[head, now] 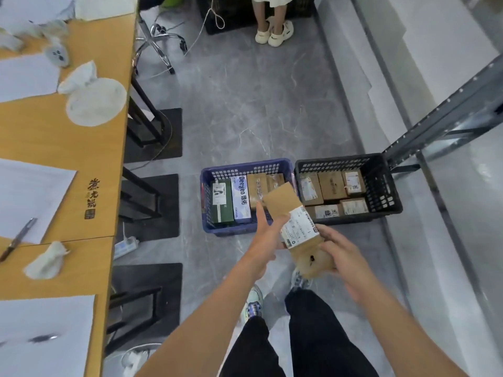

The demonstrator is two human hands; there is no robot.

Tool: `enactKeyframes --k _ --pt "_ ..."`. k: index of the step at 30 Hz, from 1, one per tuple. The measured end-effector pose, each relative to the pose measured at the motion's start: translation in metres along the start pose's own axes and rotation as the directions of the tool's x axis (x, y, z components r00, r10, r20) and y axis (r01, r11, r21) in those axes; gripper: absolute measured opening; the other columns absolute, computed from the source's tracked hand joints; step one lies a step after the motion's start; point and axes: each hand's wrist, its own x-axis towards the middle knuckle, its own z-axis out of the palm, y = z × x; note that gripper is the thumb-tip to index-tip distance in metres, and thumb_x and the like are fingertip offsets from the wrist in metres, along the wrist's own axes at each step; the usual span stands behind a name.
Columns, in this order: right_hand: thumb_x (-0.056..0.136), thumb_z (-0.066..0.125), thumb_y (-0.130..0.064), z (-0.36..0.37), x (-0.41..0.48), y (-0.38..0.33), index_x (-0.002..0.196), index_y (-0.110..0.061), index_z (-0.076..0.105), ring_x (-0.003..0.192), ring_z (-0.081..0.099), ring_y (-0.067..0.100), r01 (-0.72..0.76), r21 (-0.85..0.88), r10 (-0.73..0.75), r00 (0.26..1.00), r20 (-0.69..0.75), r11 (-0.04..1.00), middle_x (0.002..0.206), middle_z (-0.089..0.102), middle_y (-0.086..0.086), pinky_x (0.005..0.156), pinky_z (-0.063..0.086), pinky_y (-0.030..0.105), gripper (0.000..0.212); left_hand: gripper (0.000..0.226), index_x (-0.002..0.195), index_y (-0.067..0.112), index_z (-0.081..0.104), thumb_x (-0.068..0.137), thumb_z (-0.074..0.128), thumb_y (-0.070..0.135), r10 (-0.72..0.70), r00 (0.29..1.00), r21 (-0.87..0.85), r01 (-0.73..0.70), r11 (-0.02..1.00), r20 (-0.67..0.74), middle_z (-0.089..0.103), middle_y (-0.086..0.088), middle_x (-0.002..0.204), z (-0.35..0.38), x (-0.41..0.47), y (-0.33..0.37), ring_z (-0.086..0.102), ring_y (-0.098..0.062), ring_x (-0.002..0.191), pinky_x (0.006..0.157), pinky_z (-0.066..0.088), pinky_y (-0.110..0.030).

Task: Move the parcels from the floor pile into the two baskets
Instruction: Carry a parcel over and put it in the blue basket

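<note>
My right hand [340, 254] has its fingers curled round the near end of a brown cardboard parcel [280, 204] with a white shipping label [299, 227]; my left hand [268, 232] lies against the parcel's left edge with its fingers stretched nearly straight, though the blur there means I cannot tell whether the thumb hooks over it; the parcel is tilted and in the air, its far end over the near right corner of the blue basket [245, 165], close to where that basket meets the black basket [386, 191]; the two baskets stand side by side on the grey marbled floor [245, 104], touching or nearly so; in the blue one lie a green box [223, 205], a white-and-blue Deeyeo box [241, 198] and brown cartons; the black one holds brown labelled cartons packed close; to my left runs the wooden desk [89, 148] with white paper sheets [27, 194] and crumpled white cloths [92, 99]; a grey metal rack upright [441, 110] slants at right; far ahead stand another person's feet in pale clogs [273, 34].
</note>
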Motion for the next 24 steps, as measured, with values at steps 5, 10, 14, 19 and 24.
enactKeyframes --k 5,10,14,19,24 --pt "0.101 0.056 -0.015 0.005 0.075 -0.023 0.114 -0.05 0.075 0.125 0.059 0.018 -0.01 -0.071 0.014 0.998 0.057 0.997 0.126 0.071 -0.015 0.108 0.049 0.053 0.042 0.084 0.152 0.062 -0.018 0.105 0.05 0.047 0.046 0.998 0.061 -0.043 0.997 -0.046 0.072 0.003 0.13 -0.018 0.05 0.024 0.071 -0.02 0.113 0.065 0.048 -0.019" --pt "0.1 0.057 -0.014 0.004 0.152 -0.048 0.118 -0.045 0.074 0.123 0.058 0.008 0.008 -0.142 0.019 0.981 0.194 0.99 0.128 0.068 -0.018 0.103 0.048 0.037 0.04 0.07 0.152 0.064 0.008 0.103 0.054 0.045 0.006 0.994 0.099 0.005 0.995 -0.112 0.077 0.006 0.114 -0.03 0.111 0.042 0.071 -0.016 0.109 0.082 0.052 -0.029" --pt "0.097 0.059 -0.017 0.004 0.21 -0.053 0.123 -0.045 0.073 0.12 0.059 0.001 0.015 -0.226 0.043 0.967 0.249 0.974 0.128 0.069 -0.022 0.098 0.049 0.03 0.041 0.073 0.158 0.057 0.005 0.104 0.052 0.044 -0.076 0.976 0.084 0.095 0.992 -0.205 0.076 0.001 0.114 -0.03 0.156 0.054 0.073 -0.017 0.102 0.07 0.046 -0.023" --pt "0.098 0.066 -0.023 0.007 0.271 -0.044 0.122 -0.037 0.075 0.112 0.063 0.0 0.018 -0.307 0.062 0.966 0.25 0.952 0.119 0.072 -0.02 0.093 0.051 0.026 0.029 0.075 0.163 0.045 -0.01 0.109 0.041 0.038 -0.193 0.94 0.06 0.218 0.974 -0.283 0.078 -0.006 0.109 -0.038 0.221 0.034 0.078 -0.021 0.092 0.058 0.048 -0.021" --pt "0.098 0.068 -0.029 0.023 0.327 -0.011 0.124 -0.038 0.075 0.116 0.06 0.004 -0.034 -0.316 0.09 0.982 0.164 0.948 0.128 0.062 -0.012 0.102 0.047 0.031 0.029 0.062 0.162 0.041 0.015 0.107 0.043 0.032 -0.234 0.929 0.02 0.25 0.968 -0.288 0.075 -0.01 0.118 -0.054 0.285 0.006 0.076 -0.021 0.097 0.071 0.051 -0.025"
